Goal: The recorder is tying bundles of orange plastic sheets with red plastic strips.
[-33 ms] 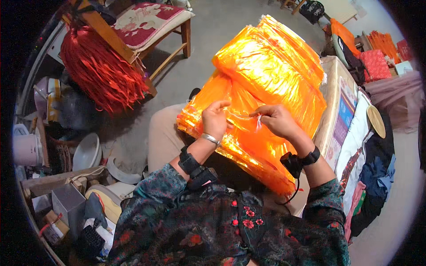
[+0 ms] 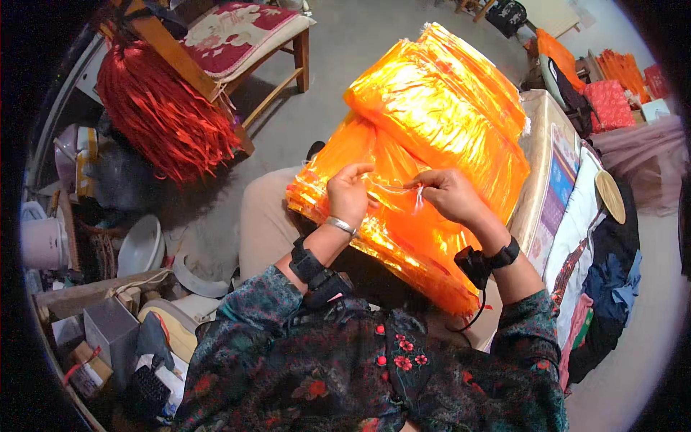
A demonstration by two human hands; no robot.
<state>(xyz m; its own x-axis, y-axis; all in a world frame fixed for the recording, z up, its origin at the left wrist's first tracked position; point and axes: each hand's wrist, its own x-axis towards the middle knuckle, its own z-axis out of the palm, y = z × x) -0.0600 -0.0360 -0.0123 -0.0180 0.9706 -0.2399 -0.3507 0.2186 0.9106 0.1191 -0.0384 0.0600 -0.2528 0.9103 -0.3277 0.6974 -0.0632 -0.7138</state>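
Observation:
A large bundle of shiny orange plastic film [image 2: 439, 101] lies folded in front of me, over my lap. My left hand [image 2: 348, 193] is above its near left part, fingers bent round one end of a thin pale string [image 2: 389, 189]. Across a short gap, my right hand [image 2: 452, 196] pinches the same string between thumb and fingertips. A short white tail of it hangs below the right fingers. The string runs just over the film's surface; whether it touches the film I cannot tell. Film edges gather in layers at the near side.
Red plastic strips [image 2: 155, 108] hang from a wooden bar at the left, beside a cushioned chair [image 2: 248, 36]. A box of odds and ends [image 2: 108, 327] stands at lower left, near a white basin [image 2: 142, 245]. Clothes [image 2: 604, 281] lie along the right.

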